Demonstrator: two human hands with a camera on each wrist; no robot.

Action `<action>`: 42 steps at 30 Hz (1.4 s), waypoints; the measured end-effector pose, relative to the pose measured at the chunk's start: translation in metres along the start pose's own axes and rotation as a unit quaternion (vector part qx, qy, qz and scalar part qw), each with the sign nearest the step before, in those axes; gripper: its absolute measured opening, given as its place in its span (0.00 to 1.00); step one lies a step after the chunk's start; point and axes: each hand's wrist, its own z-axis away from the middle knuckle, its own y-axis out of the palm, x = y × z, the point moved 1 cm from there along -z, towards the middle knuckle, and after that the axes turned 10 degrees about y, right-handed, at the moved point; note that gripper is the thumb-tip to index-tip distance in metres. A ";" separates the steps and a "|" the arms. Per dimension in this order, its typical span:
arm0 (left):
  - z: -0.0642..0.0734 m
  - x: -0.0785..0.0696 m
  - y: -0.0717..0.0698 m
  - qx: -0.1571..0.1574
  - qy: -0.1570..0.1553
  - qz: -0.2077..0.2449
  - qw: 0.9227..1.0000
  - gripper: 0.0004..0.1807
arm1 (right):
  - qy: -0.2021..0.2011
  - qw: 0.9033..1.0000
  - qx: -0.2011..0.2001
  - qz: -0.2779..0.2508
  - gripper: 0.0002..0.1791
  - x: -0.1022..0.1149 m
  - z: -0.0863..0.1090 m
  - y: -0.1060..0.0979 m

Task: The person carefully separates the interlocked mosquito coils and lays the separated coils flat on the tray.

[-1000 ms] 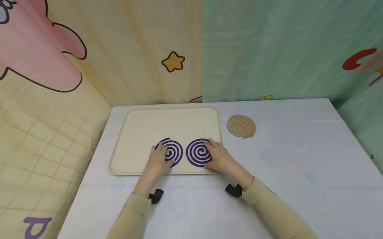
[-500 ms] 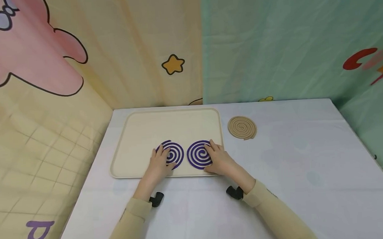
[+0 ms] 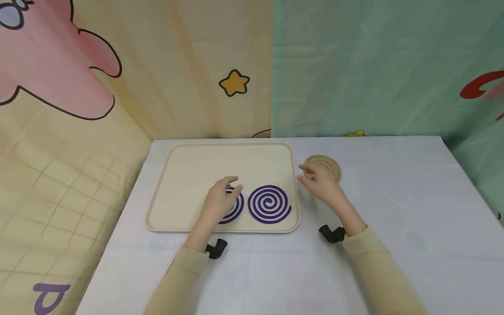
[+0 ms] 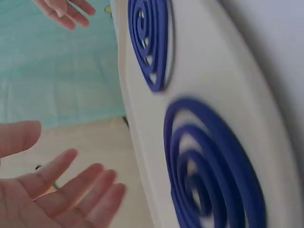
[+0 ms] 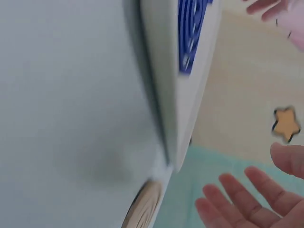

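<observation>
Two purple-blue mosquito coils lie flat, side by side on a cream tray (image 3: 186, 173). My left hand (image 3: 221, 198) is raised over the left coil (image 4: 227, 137) and hides part of it in the head view; its fingers are spread and hold nothing in the left wrist view. The right coil (image 3: 269, 203) lies fully visible near the tray's front right corner. My right hand (image 3: 323, 185) hovers right of the tray, overlapping a tan mosquito coil (image 3: 329, 164) in the head view. Its fingers are loosely spread with nothing between them.
The tray stands on a white-covered table (image 3: 404, 208), with the tan coil just outside its right rim. Patterned curtains (image 3: 349, 70) close off the back and sides. A black wrist camera mount (image 3: 331, 234) sits at each wrist.
Both hands have let go of the purple-blue coils and lifted. My right hand has moved right, off the tray, toward the tan coil. The left has risen slightly. The coils stay in place.
</observation>
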 end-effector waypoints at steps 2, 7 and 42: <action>-0.014 -0.011 0.012 0.000 0.010 0.031 0.999 0.24 | 0.015 1.000 0.000 -0.010 0.25 -0.012 -0.008 -0.012; -0.046 -0.043 0.052 0.024 0.047 0.066 0.996 0.22 | 0.073 0.997 0.018 0.015 0.29 -0.038 -0.019 -0.033; -0.098 -0.102 0.146 0.089 -0.023 0.154 0.984 0.35 | 0.225 0.974 -0.025 0.025 0.32 -0.059 -0.028 -0.048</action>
